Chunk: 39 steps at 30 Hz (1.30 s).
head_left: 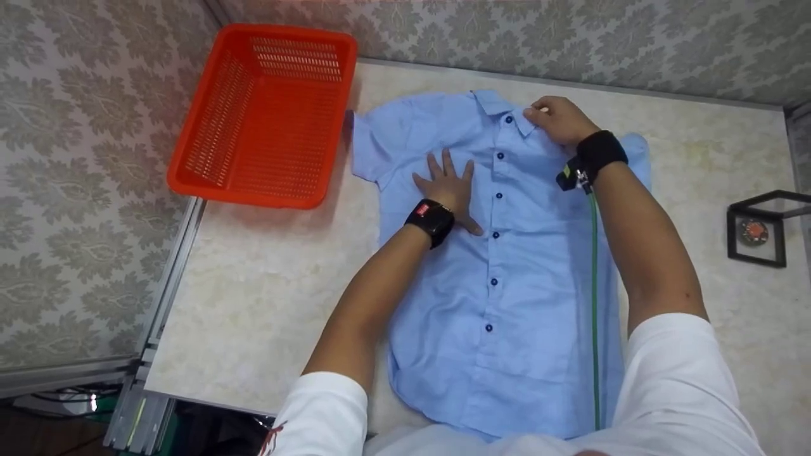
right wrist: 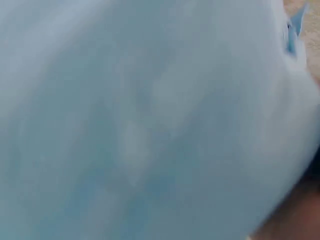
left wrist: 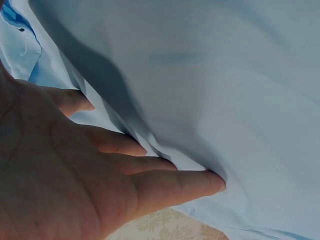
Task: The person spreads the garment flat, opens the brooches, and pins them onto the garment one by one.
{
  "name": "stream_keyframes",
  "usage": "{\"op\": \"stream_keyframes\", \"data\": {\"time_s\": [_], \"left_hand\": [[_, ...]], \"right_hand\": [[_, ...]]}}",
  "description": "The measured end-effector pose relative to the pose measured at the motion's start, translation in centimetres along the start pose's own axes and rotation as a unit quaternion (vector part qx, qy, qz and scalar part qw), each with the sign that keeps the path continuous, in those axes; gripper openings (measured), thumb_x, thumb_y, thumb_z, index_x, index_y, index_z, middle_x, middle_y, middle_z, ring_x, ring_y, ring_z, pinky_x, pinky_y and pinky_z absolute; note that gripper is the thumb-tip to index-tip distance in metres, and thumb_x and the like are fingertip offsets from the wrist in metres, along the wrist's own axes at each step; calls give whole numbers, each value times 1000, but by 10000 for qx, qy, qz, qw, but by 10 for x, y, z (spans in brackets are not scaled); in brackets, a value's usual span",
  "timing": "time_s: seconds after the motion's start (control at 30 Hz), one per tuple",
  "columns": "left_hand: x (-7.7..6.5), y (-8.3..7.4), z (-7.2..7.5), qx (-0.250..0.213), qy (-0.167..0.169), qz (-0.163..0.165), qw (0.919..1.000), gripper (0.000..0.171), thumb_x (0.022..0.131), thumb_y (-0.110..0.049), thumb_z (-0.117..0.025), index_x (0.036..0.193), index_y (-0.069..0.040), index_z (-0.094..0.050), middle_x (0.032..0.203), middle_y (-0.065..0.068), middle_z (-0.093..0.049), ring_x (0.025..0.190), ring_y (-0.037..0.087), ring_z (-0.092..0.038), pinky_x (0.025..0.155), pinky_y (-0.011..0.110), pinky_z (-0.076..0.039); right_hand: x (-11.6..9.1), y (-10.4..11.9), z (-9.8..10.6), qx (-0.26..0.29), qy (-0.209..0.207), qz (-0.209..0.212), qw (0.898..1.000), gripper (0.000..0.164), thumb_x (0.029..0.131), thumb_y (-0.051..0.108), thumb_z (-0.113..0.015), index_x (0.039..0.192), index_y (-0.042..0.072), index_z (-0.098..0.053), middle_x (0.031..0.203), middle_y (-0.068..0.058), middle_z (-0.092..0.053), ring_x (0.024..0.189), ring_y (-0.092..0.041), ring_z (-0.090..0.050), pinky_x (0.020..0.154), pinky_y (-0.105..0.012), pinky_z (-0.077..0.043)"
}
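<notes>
A light blue short-sleeved shirt (head_left: 538, 297) lies front side up, its dark buttons done up in a line down the middle. On its chest, left of the buttons, my left hand (head_left: 448, 190) presses with fingers spread. The left wrist view shows the fingertips of that hand (left wrist: 75, 160) against the cloth (left wrist: 240, 90), which rises in a fold beside them. My right hand (head_left: 561, 120) pinches the shirt by the right side of the collar (head_left: 523, 123). Blurred blue cloth (right wrist: 150, 115) fills most of the right wrist view and hides the right fingers.
An orange plastic basket (head_left: 323, 171) stands at the table's back left, beside the shirt's sleeve. A small black-framed case (head_left: 757, 259) sits at the far right. A green cable (head_left: 595, 304) runs from the right wrist down over the shirt. Patterned walls (head_left: 475, 31) border the table.
</notes>
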State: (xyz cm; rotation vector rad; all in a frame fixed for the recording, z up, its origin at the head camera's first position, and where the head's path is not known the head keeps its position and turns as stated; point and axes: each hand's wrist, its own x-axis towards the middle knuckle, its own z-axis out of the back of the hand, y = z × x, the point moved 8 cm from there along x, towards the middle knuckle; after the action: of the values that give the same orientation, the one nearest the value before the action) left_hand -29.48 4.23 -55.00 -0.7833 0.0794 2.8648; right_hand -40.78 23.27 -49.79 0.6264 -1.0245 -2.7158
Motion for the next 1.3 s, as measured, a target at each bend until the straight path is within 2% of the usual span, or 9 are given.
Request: {"op": "stream_keyframes", "data": {"time_s": [0.13,0.3,0.43,0.7,0.8,0.9,1.0,1.17,1.3], "left_hand": [[-2,1,0,-29,-55,4,10000,145,54,-79,-80,163,-29,1,165,24,9,149,51,5,109,73,-21],[-4,1,0,-66,-124,68,9999,144,53,-79,-80,163,-30,-1,166,22,7,150,49,3,110,72,-21],[-5,0,1,-52,-126,52,9999,144,53,-79,-80,163,-30,-1,166,22,7,150,50,3,110,72,-21],[-4,-7,0,-7,-137,-61,9999,145,52,-79,-81,163,-30,-1,166,22,7,149,50,3,109,73,-22],[-2,-9,0,58,-113,-106,9999,146,53,-80,-80,163,-30,1,166,22,8,149,51,3,109,73,-21],[0,-13,-1,80,-113,-162,9998,146,53,-80,-80,163,-29,1,166,23,7,149,51,4,109,73,-21],[0,-15,-2,39,-83,-211,9997,146,53,-79,-81,163,-29,2,166,23,8,149,51,5,109,73,-21],[0,-13,-2,29,-16,-207,9998,146,54,-79,-81,163,-29,3,165,23,10,149,50,7,110,72,-20],[0,-10,-3,89,18,-137,9999,147,53,-81,-80,162,-30,4,165,23,10,149,50,7,110,72,-20]], "right_hand": [[3,-2,9,298,-755,82,9967,47,107,34,-48,137,-1,-49,137,-25,-55,122,-34,-53,99,-41,-41],[4,2,17,632,-1659,620,9822,23,100,14,-62,121,2,-62,124,-15,-65,114,-23,-60,96,-31,-45],[7,-3,9,535,-1669,624,9825,24,99,12,-64,119,-1,-65,116,-16,-68,106,-23,-62,90,-29,-46],[5,-22,-6,-465,-1368,-403,9887,43,101,20,-57,136,-4,-56,132,-29,-56,124,-42,-50,104,-51,-40],[4,-27,-4,-1421,-1455,-275,9787,40,101,19,-59,137,1,-60,137,-32,-51,129,-46,-42,105,-59,-36],[-1,-33,4,-2350,-1929,-260,9523,37,101,19,-58,135,5,-63,142,-31,-47,133,-47,-38,100,-62,-36],[-8,-37,14,-2447,-2545,-235,9353,36,103,19,-56,134,3,-63,141,-28,-48,131,-44,-40,98,-59,-37],[-20,-23,14,-1973,-3061,408,9305,29,102,13,-56,125,-1,-68,125,-26,-58,119,-43,-49,94,-56,-39],[-26,-5,-10,-2012,-2418,994,9440,30,103,13,-54,125,-2,-68,122,-28,-59,114,-46,-51,95,-57,-41]]}}
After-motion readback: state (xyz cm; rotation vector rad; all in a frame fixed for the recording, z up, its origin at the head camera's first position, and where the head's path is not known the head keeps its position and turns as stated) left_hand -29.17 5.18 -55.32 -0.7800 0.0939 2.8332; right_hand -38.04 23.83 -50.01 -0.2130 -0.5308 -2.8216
